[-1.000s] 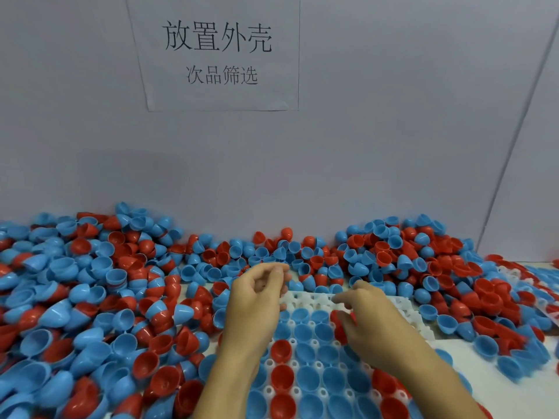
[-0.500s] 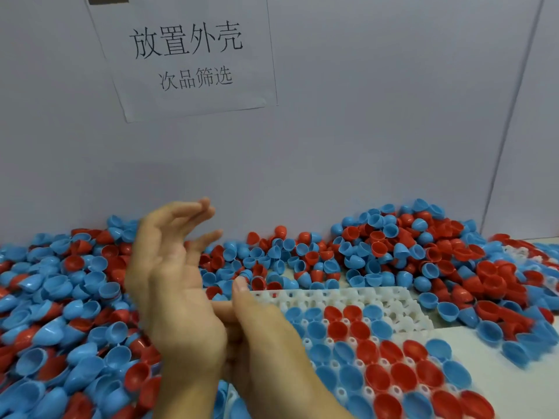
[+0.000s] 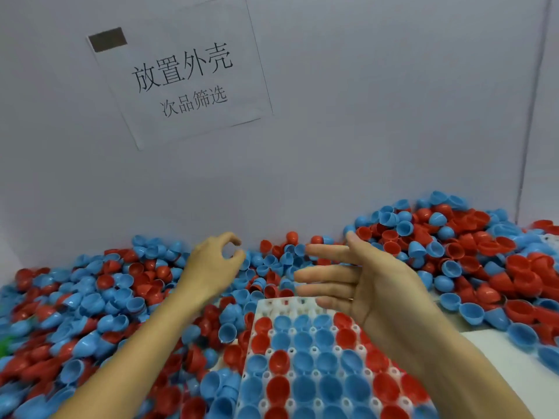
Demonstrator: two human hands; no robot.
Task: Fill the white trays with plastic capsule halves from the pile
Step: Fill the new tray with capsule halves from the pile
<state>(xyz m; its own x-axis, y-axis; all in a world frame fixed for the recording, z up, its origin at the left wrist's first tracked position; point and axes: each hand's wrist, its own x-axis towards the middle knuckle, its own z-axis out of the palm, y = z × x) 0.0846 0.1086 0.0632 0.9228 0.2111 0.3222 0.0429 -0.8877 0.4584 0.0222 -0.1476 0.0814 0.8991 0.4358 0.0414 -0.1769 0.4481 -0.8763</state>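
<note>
Head view: we are seeing the left hand (image 3: pixel 216 264) reaching out over the pile (image 3: pixel 99 297), fingers curling toward the thumb in a loose ring. Nothing is showing between the fingertips, so we are calling it empty, though a half tucked behind the fingers cannot be ruled out. The right hand (image 3: pixel 363 282) is hovering palm-in above the far end of the tray (image 3: pixel 273 306), fingers straight and spread, holding nothing.

Moving outward, the tray is lying just under and near of the right hand, running toward the bottom edge of the frame. We are counting most visible pockets as already holding red or blue halves. The far row, right below the right fingers, is looking bare white, so we are judging that row as what is left on this tray; the hand and forearm are hiding some pockets on the right side, so we cannot tell there. Another white tray (image 3: pixel 549 240) is peeking out at the far right edge, mostly buried.

Loose halves are lying all round: thick on the left under the left forearm, banked against the wall (image 3: pixel 363 116) behind, heaped on the right. The nearest ones are sitting directly below the left fingertips, close but apart from them. A paper sign (image 3: pixel 181 77) is hanging on the wall above.
</note>
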